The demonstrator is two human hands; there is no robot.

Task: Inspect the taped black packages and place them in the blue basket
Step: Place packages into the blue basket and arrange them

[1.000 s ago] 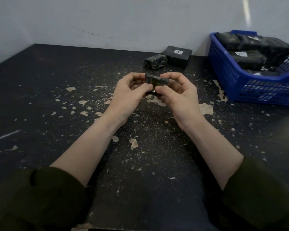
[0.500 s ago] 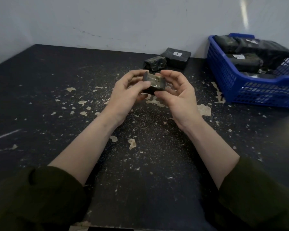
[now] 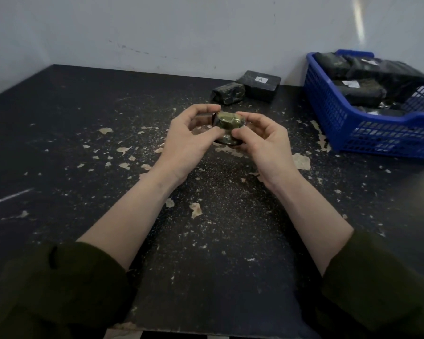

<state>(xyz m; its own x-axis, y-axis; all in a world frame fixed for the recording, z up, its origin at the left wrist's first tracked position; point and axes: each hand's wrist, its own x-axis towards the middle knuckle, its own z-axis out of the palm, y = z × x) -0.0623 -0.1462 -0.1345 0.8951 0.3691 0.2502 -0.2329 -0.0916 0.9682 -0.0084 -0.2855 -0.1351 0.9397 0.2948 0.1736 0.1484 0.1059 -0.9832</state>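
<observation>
A small black package wrapped in glossy tape [image 3: 228,123] is held above the middle of the table, one taped end turned up toward me. My left hand [image 3: 189,140] grips its left side with thumb and curled fingers. My right hand [image 3: 264,145] pinches its right side. Two more packages lie at the back by the wall: a small taped one [image 3: 228,93] and a flat black one with a white label [image 3: 258,85]. The blue basket [image 3: 367,133] stands at the right, holding several black packages [image 3: 362,92].
The table [image 3: 83,133] is black with chipped, flaking paint. A pale wall runs along the back and left. The basket's near corner sits close to my right hand's side.
Both hands have turned the package, so a taped end faces up instead of its long side. They stay in the same place above the table.
</observation>
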